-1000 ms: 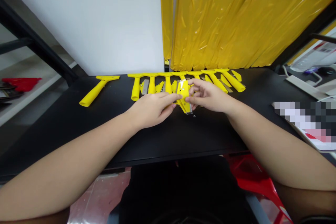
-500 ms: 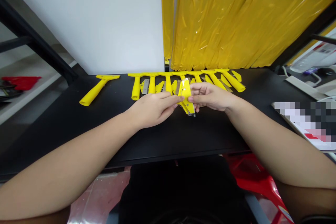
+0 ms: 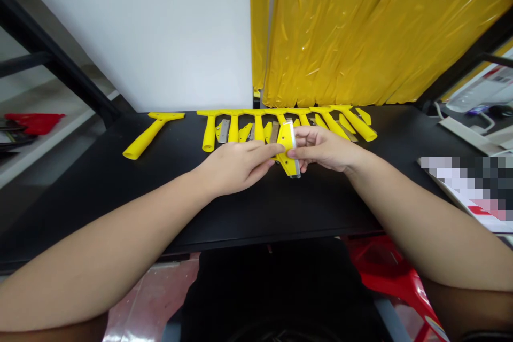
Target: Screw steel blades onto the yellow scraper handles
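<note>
We are holding a yellow scraper head (image 3: 287,145) just above the black table (image 3: 168,192), in front of the row of handles (image 3: 256,124) lying along the table's far edge; our left hand (image 3: 234,166) is pinching its left side between thumb and fingertips, and our right hand (image 3: 326,148) is pinching its right edge, where a thin metal blade (image 3: 294,145) is showing. The piece is looking light and stiff, a hard plastic shell that should not be bending under the fingers; the blade is likely thin, slick and sharp, so we are judging the safe hold to be on the flat plastic faces and the blunt back, never along the bare edge. One lone handle (image 3: 149,132) is lying well left of the row; loose blades (image 3: 223,131) are lying between the handles.
</note>
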{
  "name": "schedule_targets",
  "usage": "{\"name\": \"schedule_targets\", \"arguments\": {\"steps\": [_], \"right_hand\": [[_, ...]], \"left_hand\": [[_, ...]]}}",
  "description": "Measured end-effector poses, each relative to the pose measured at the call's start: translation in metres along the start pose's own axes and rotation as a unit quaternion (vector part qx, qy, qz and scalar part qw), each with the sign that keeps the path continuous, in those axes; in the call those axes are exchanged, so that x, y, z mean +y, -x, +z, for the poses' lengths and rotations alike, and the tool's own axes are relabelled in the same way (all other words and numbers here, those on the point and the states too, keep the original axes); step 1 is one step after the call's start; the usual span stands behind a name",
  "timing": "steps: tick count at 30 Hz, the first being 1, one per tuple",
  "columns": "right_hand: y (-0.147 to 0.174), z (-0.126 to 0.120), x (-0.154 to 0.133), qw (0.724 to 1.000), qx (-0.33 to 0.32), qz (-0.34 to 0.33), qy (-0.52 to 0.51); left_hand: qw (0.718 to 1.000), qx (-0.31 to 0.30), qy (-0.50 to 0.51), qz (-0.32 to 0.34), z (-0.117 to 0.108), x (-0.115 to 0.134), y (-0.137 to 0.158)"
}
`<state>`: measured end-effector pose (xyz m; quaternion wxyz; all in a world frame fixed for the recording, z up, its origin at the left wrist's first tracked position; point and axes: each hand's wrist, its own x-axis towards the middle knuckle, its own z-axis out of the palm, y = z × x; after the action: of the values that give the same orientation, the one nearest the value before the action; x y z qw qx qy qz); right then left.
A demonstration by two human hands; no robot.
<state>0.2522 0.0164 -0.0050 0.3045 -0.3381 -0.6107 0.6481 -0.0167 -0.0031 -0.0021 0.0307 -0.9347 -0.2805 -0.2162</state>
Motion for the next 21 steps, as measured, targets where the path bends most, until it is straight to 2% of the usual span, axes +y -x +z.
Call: {"name": "schedule_targets", "arguments": {"steps": [6, 12, 21], "right_hand": [[-0.0005, 0.0061, -0.0013, 0.999, 0.014, -0.038, 0.035], [-0.0033, 0.0092, 0.0024, 0.997, 0.038, -0.048, 0.046], [-0.0030, 0.0089, 0.0026, 0.995, 0.029, -0.073, 0.060]], "left_hand": [[1.000, -0.002, 0.000, 0.018, 0.0023, -0.0039, 0.0003], [1.000, 0.013, -0.010, 0.022, 0.0018, -0.0049, -0.0014], [1.000, -0.002, 0.016, -0.009, 0.0014, -0.0038, -0.0013]]}}
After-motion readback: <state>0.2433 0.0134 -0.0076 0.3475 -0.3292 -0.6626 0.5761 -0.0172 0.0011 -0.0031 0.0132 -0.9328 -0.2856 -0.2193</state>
